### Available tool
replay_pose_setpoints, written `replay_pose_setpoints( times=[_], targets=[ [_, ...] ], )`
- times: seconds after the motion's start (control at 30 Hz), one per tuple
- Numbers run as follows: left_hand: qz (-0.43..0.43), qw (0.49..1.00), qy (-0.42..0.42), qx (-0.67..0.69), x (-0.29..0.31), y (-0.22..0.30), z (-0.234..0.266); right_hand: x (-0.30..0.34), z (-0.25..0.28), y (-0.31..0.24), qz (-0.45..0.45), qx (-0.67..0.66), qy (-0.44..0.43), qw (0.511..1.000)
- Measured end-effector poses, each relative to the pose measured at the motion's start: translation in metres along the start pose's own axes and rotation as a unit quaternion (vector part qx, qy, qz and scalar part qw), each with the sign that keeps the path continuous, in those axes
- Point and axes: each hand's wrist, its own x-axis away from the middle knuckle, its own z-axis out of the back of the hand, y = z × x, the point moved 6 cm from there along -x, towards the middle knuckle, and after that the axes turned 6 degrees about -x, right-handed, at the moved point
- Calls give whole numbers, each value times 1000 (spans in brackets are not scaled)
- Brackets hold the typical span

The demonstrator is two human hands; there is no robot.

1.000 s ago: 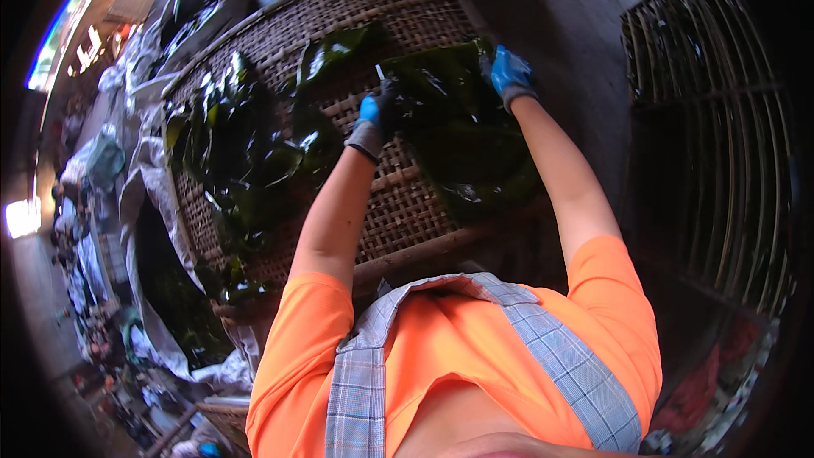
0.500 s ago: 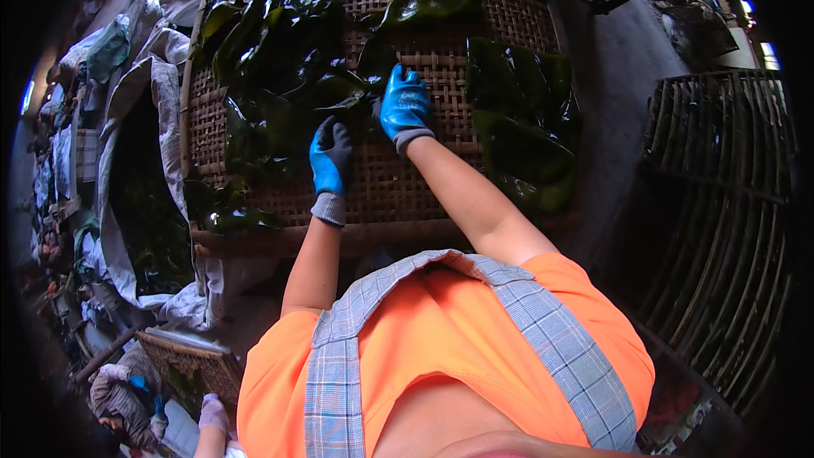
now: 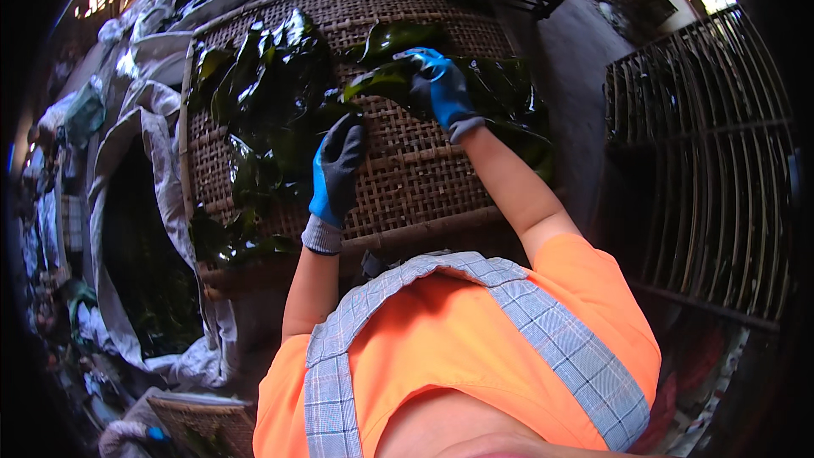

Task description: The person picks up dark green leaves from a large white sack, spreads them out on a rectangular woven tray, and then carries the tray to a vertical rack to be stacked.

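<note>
In a blue-and-grey work glove, my right hand (image 3: 443, 89) grips a glossy dark green leaf (image 3: 386, 80), whose lighter edge stretches left over a woven bamboo tray (image 3: 394, 174). The fingers on the leaf are partly hidden by the glove's back. My left hand (image 3: 337, 171), gloved alike, hovers at the tray's middle with thumb and fingers slightly apart, just below a leaf pile (image 3: 280, 85). Whether its fingertips touch the pile's edge cannot be made out. More wet leaves (image 3: 500, 89) lie flat on the tray's right side.
Left of the tray stands a pale sack (image 3: 165, 136) with its mouth open and dark green leaves inside. A slatted rack (image 3: 699, 187) stands at the right, past a strip of grey floor (image 3: 581, 59). Another woven tray (image 3: 203, 424) is at the lower left.
My right hand has moved right with the leaf, which now stretches out to its left. The view has shifted, and the co-worker at lower left is mostly out of it.
</note>
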Motion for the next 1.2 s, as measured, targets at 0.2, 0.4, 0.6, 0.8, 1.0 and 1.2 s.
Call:
replay_pose_setpoints(
  times=[0.2,0.4,0.6,0.8,1.0,1.2],
  targets=[
    [76,928,-148,334,-3,-19,-35,95,-41,-64,179,137,-50,973],
    [-15,974,-210,-80,18,-21,-29,127,23,-13,-132,-331,16,934],
    [273,872,-215,346,38,-22,-41,166,-2,9,-442,-636,-73,629],
    [29,971,-146,-185,41,-40,17,178,-43,32,-418,-395,-161,802],
    [25,994,73,-71,94,-30,67,187,-108,-4,-341,-412,-237,811],
    [142,948,283,-24,121,-63,169,170,-194,12,-203,36,-466,860]
  ],
)
